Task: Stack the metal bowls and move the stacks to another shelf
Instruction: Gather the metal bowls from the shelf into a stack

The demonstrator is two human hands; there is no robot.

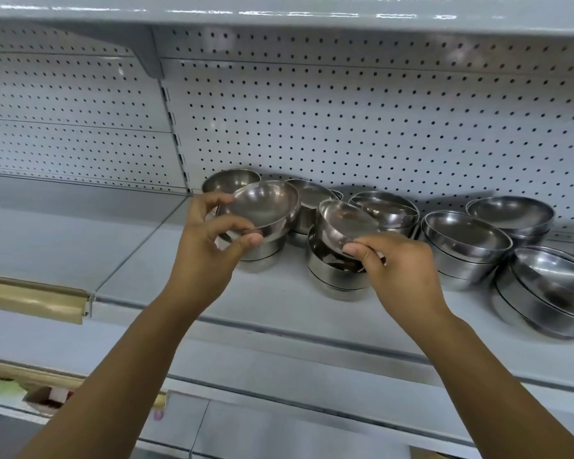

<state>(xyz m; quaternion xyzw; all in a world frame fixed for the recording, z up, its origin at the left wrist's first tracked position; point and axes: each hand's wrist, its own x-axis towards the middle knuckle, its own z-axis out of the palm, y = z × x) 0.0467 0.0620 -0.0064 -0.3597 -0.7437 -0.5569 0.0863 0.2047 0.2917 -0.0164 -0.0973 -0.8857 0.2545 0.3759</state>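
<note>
Both hands are busy nesting loose bowls into piles on the shelf [80, 246]. The left hand [209, 236] grips a small bowl [262, 207], thumb on the near rim and fingers curled over the far one. The bowl is tilted mouth-up towards the camera, directly over a short stack [262, 256] at the hand's 3 o'clock, likely so it can be lowered squarely in. The right hand [401, 270] pinches the near rim of a second bowl [345, 223] between thumb and fingertips. This one is canted over a taller stack [335, 276] at the hand's 10 o'clock. A rim pinch probably keeps the fingers out of the nest as it seats, though whether its lower edge already touches the stack is hidden by the hand. More bowls sit behind at 12 o'clock against the pegboard [345, 127], and three finished-looking piles [464, 246] stand from 2 to 4 o'clock of the right hand. Judging by this, stacking is partly done and no stack has left this shelf.
</note>
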